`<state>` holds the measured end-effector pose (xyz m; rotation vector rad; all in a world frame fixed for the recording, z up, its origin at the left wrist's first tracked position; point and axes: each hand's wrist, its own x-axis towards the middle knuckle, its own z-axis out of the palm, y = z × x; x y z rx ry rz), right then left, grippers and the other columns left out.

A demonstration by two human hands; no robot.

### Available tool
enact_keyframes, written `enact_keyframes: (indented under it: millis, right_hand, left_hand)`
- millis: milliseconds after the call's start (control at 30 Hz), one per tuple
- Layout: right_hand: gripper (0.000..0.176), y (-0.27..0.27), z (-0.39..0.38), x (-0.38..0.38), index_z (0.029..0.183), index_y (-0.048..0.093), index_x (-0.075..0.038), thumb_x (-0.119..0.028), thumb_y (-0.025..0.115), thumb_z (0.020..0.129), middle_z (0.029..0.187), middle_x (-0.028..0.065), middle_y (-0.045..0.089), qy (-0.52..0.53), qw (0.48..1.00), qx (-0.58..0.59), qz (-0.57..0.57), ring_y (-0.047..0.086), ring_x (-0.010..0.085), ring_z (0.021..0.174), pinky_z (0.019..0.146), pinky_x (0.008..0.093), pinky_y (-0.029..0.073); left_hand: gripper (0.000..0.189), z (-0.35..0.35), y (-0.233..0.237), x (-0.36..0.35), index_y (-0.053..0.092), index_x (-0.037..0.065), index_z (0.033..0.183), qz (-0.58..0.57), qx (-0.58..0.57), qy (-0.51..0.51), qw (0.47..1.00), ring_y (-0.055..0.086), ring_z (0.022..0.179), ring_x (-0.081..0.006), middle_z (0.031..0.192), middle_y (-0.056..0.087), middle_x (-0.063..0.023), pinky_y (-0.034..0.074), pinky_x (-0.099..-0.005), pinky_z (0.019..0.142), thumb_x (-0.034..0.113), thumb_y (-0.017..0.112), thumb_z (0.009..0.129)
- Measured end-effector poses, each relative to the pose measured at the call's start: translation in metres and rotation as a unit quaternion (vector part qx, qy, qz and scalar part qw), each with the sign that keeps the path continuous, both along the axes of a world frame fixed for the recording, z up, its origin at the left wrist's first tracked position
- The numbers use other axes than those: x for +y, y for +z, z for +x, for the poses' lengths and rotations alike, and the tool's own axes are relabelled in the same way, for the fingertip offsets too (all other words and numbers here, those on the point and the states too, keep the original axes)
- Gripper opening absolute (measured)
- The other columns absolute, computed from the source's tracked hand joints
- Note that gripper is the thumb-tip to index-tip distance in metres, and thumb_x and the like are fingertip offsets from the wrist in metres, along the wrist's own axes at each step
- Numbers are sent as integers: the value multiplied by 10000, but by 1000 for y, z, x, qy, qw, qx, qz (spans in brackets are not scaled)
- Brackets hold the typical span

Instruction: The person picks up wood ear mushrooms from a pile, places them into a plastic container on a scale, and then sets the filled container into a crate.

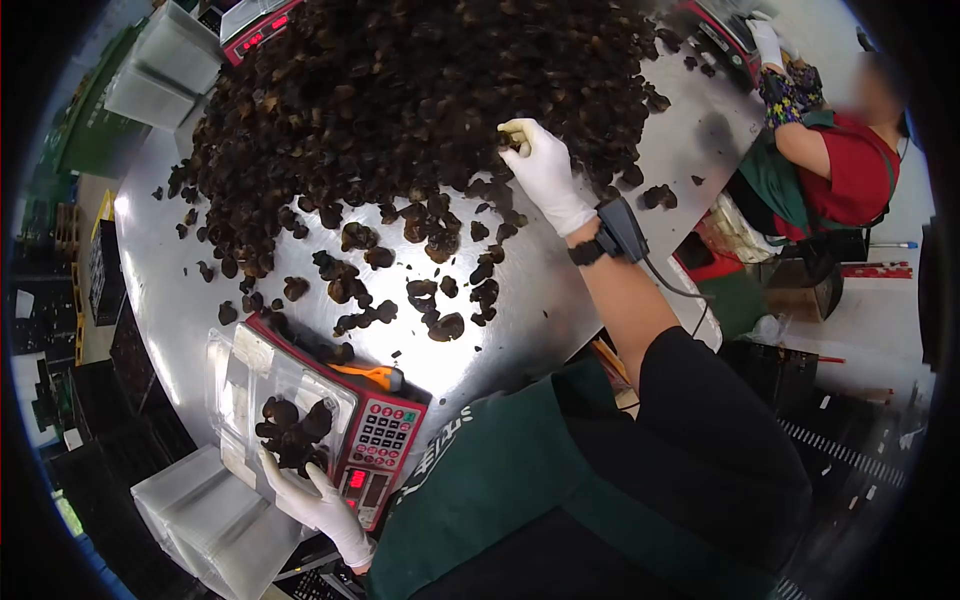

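My right hand (542,168), in a white glove, is at the right part of a large heap of dark mushroom-like pieces (400,90). Its thumb and index finger curl together around a small dark piece. On the red digital scale (385,435) at the lower left sits a clear plastic tray (237,400) with a clump of dark pieces (292,432) in it. My left hand (315,502), also gloved, lies at the clump's lower edge with thumb and fingers apart. Whether its fingertips grip any of the clump is hard to see.
Stacked clear containers (215,525) stand at the lower left, more containers (165,65) at the upper left. An orange-handled tool (368,375) lies beside the scale. A co-worker (840,165) works at another scale (725,45) on the right. Loose pieces dot the metal table (520,340).
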<state>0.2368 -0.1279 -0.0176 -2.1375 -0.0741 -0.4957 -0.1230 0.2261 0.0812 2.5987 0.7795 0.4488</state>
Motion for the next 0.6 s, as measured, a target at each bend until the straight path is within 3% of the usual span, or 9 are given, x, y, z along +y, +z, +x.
enact_keyframes:
  millis: [67,200,233,367,433,500,533,600]
  right_hand:
    - [206,9,-14,-9,987,696,-84,-84,746,787,861,83,693,16,1000,4,-3,639,206,695,678,303,529]
    - [216,20,-48,-37,1018,699,-99,-127,737,807,858,89,694,26,997,42,-54,658,223,714,674,322,530]
    - [213,15,-56,-51,1025,703,-103,-163,730,823,880,92,709,43,997,3,-60,683,246,748,674,337,532]
    - [217,31,-108,-136,955,720,-74,-256,732,839,851,124,721,16,963,236,-125,705,253,759,688,345,541]
    - [277,50,-129,-175,916,723,-49,-312,737,831,830,147,717,-1,916,379,-130,710,256,778,697,341,540]
    - [348,48,-147,-218,903,723,-35,-374,735,823,779,162,705,-1,884,436,-170,703,285,773,702,368,533]
    - [369,48,-153,-234,880,730,-45,-406,728,803,783,156,693,14,871,431,-236,692,321,774,721,406,534]
    - [368,41,-156,-246,942,728,-65,-403,722,795,852,148,690,-69,873,351,-331,684,333,836,756,427,533]
  left_hand:
    - [629,-1,-5,4,404,-9,1472,-5,-1,14,1000,611,1028,-396,1244,612,-249,472,-452,924,60,590,875]
    - [592,-1,-11,11,405,-10,1466,43,-40,-36,998,592,1148,-406,1338,574,-249,465,-449,965,103,572,910]
    - [587,-3,-13,14,405,-10,1466,50,-41,-43,997,585,1174,-405,1359,563,-247,463,-445,976,108,569,915]
    - [570,0,-9,10,400,-6,1470,22,-35,-45,998,578,1210,-396,1404,534,-241,460,-429,999,108,548,932]
    - [558,-2,-9,10,384,63,1499,-7,-10,-26,1000,518,1288,-343,1462,490,-191,404,-390,1065,103,522,960]
    - [551,-3,-9,11,376,101,1514,-21,4,-14,1000,487,1328,-316,1490,469,-164,376,-374,1100,110,508,978]
    - [547,-3,-11,12,376,105,1514,-21,5,-10,1000,486,1328,-316,1489,469,-161,377,-377,1103,121,507,983]
    - [530,-4,-12,12,377,99,1512,-35,6,-6,999,472,1339,-315,1493,460,-160,373,-385,1117,156,499,999]
